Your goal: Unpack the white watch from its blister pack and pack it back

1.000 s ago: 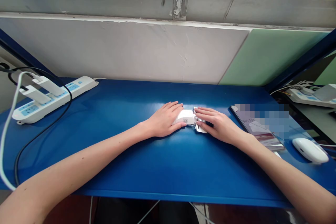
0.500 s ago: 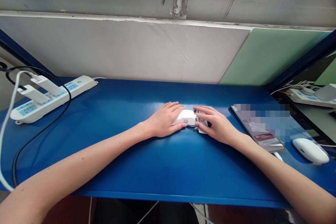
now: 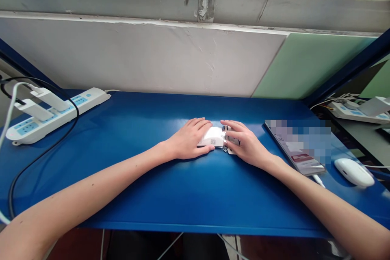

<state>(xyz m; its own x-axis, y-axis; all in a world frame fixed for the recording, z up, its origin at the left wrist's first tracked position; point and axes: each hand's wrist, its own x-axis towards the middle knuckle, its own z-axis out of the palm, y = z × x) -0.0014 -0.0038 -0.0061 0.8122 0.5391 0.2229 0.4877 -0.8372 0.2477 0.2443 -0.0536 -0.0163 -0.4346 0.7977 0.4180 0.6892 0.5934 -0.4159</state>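
Note:
On the blue desk (image 3: 170,195) lies a small white packet (image 3: 215,137) with a square printed code, its right end clear and shiny. My left hand (image 3: 191,138) rests over its left part, thumb along the near edge and fingers over the far side. Beside that clear end is a flat pale card-like piece (image 3: 232,150) with dark marks, largely covered. My right hand (image 3: 243,140) curves over this piece, fingers slightly parted, fingertips touching the packet's right end. Whether the two pieces are joined cannot be made out.
A white power strip (image 3: 91,96) with plugged-in chargers and a looping black cable (image 3: 45,152) occupies the left side. Toward the right are a phone (image 3: 297,148) with a white cable and a white earbud-case-like object (image 3: 355,172). A wall (image 3: 146,57) borders the back.
The white packet now lies flatter, with its printed code facing up more plainly. Both hands stay on the pieces with little movement. The whole view has shifted slightly.

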